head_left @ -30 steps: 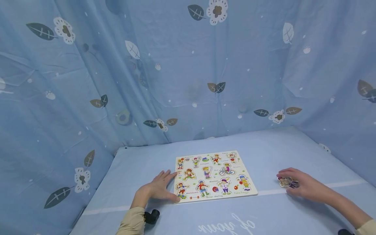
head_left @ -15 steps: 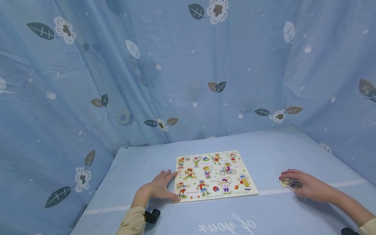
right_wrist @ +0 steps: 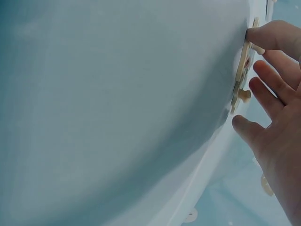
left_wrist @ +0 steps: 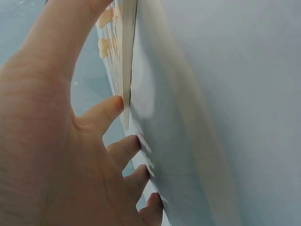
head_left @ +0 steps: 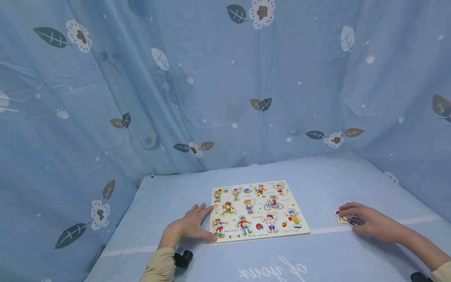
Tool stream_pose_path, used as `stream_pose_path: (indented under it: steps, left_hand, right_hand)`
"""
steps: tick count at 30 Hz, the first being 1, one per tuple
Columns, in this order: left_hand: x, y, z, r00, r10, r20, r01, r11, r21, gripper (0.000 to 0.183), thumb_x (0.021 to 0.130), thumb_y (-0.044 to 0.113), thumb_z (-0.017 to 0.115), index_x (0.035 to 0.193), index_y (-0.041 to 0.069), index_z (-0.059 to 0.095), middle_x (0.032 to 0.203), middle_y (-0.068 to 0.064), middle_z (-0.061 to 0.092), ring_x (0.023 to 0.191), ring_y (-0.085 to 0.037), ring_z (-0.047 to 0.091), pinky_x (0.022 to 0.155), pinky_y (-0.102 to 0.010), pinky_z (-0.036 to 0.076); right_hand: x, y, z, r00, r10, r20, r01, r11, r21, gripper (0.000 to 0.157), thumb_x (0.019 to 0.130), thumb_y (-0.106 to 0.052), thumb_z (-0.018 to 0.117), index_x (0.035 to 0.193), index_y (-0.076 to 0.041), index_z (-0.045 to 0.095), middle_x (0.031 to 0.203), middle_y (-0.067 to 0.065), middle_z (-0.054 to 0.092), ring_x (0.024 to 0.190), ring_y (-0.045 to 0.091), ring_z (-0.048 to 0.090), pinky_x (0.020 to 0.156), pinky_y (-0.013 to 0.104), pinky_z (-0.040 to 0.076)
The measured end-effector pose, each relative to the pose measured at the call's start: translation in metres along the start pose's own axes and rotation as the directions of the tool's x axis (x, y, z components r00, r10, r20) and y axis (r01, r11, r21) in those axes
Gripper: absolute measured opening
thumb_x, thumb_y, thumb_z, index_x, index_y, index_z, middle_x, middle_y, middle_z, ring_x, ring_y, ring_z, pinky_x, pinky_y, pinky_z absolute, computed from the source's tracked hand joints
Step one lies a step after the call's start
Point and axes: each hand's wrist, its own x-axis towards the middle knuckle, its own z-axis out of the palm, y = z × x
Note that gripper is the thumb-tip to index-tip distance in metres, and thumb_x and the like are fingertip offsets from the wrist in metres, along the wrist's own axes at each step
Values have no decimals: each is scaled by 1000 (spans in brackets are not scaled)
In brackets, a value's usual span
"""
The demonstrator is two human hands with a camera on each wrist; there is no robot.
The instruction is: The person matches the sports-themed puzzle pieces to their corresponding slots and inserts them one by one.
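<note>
A wooden puzzle board (head_left: 303, 228) with several sports-figure pieces in it lies on the cloth-covered table. My left hand (head_left: 188, 228) rests at its left side, thumb on the near left corner and fingers spread. In the left wrist view the index fingertip (left_wrist: 118, 103) touches the board's edge, and the other fingertips rest on the cloth. To the right of the board, my right hand (head_left: 375, 224) is over flat puzzle pieces (head_left: 340, 217) partly hidden below it. The right wrist view shows its thumb touching a piece, its fingers spread, and a wooden knob (right_wrist: 244, 95) below them.
A blue cloth with a pale stripe and lettering (head_left: 271, 271) covers the table. Blue curtains (head_left: 229, 86) with leaf and flower prints hang behind it and at both sides. A black device (head_left: 183, 259) sits at my left wrist.
My right hand and the pieces under it have shifted slightly to the right. The left hand and the board stay as they were.
</note>
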Motion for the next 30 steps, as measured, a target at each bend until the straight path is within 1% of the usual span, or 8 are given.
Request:
stream_pose_path:
  steps: [6,11,13,16,19,23,25,30]
  left_hand:
    - [-1,2,-2,1000,-6,3,6,1000,0,108,67,62,80,155,20,33,163,-13,22,151,-39,14,119,-61,20]
    - [-1,3,-3,1000,-12,1,12,1000,5,108,67,62,80,155,21,33,163,-13,22,151,-38,14,119,-61,21]
    - [-2,3,-2,1000,-12,2,12,1000,5,108,67,62,80,155,21,33,163,-13,22,151,-38,15,119,-61,21]
    - [-2,3,-2,1000,-10,3,10,1000,4,108,68,62,80,155,20,33,163,-13,23,150,-39,15,119,-61,21]
    - [-2,3,-2,1000,-4,1,4,1000,3,108,68,62,80,155,20,33,163,-13,23,150,-39,15,119,-61,21]
    - [-2,2,-2,1000,1,1,-1,1000,3,108,68,62,80,155,20,33,163,-14,23,150,-39,15,119,-61,21]
    - [-2,2,-2,1000,0,2,0,1000,3,108,68,62,80,155,20,33,163,-13,23,150,-39,15,119,-61,21]
    - [-2,2,-1,1000,3,0,-3,1000,-1,108,68,62,80,155,20,33,163,-13,23,150,-39,15,119,-61,20]
  right_hand:
    - [1,-2,-1,1000,21,-1,-21,1000,-6,34,83,-14,75,116,-19,70,128,16,59,113,-17,39,81,20,52]
    - [1,-2,0,999,34,-33,-35,999,-20,28,87,-18,74,114,-21,70,125,14,63,116,-7,47,83,22,52]
    - [2,-2,1,998,21,-53,-22,1000,-20,25,86,-17,75,111,-22,70,123,12,64,116,-8,47,84,18,51]
    - [3,-1,2,996,-18,-89,17,1000,-20,24,84,-15,76,105,-24,70,118,10,66,113,-18,41,82,11,48]
    - [4,-1,2,995,-36,-96,34,999,-27,23,84,-13,77,102,-26,70,116,9,67,112,-19,41,81,11,48]
    - [7,-6,-1,998,34,-54,-36,999,-41,19,85,-17,76,101,-26,70,119,10,65,111,-4,52,80,19,52]
    - [9,-10,-2,996,76,-38,-78,996,-52,18,85,-17,75,100,-26,71,121,11,65,114,13,58,83,26,55]
    - [15,-17,-2,991,134,-25,-135,990,-37,14,86,-16,74,99,-22,72,120,14,65,114,44,58,87,48,55]
